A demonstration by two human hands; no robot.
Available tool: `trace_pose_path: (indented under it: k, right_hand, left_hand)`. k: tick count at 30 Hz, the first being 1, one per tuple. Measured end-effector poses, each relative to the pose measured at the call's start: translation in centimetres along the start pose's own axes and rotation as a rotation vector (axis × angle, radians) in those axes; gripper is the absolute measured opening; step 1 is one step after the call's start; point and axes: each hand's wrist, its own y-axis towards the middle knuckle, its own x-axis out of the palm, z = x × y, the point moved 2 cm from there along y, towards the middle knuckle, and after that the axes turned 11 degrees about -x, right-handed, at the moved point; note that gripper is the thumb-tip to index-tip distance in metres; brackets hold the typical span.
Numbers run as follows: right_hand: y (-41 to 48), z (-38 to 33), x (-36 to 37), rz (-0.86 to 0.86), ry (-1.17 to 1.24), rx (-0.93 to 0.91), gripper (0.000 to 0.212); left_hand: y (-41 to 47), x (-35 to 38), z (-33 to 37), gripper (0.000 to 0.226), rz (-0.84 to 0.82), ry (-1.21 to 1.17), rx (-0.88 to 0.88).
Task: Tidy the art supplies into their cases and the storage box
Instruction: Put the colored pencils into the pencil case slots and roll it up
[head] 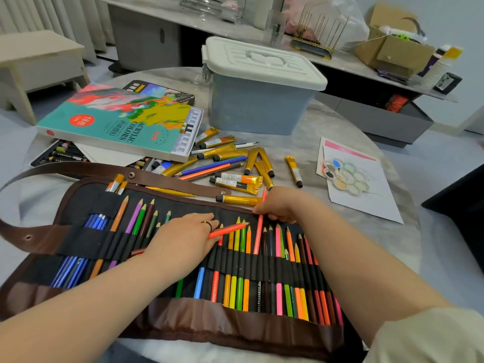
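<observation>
An unrolled brown pencil roll (86, 229) lies across the near table, with several coloured pencils in its black loops. My left hand (183, 237) rests on the roll and grips an orange-red pencil (230, 228) that lies crosswise over the loops. My right hand (280, 204) holds a red pencil (259, 231) upright at the roll's top edge, its lower end in a loop. Behind the roll lie several gold paint tubes (235, 179) and loose pencils (209, 169). An acrylic paint box (117, 121) sits at the left, and a lidded grey storage box (262, 100) stands behind.
A black crayon tray (60, 153) lies under the paint box. A paper sheet with a flower-shaped palette (348, 176) sits at the right. One gold tube (294, 171) lies apart. A low cabinet with cardboard boxes (392, 51) runs behind the table.
</observation>
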Motion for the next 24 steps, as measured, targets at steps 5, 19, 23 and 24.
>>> trace_pose_path:
  k: [5, 19, 23, 24]
  right_hand:
    - [-0.7, 0.0, 0.8, -0.078, -0.070, -0.064, 0.042]
    - [0.9, 0.3, 2.1, 0.119, 0.048, -0.037, 0.027]
    - [-0.3, 0.8, 2.5, 0.098, 0.057, -0.087, 0.028]
    - [-0.3, 0.9, 2.6, 0.125, 0.077, -0.079, 0.034]
  left_hand:
    - [0.1, 0.1, -0.1, 0.047, 0.008, 0.001, 0.018]
    - [0.3, 0.6, -0.2, 0.048, -0.013, 0.089, 0.011]
    - [0.2, 0.6, -0.2, 0.047, -0.013, 0.103, 0.011]
    - [0.2, 0.6, -0.2, 0.047, -0.012, 0.103, 0.009]
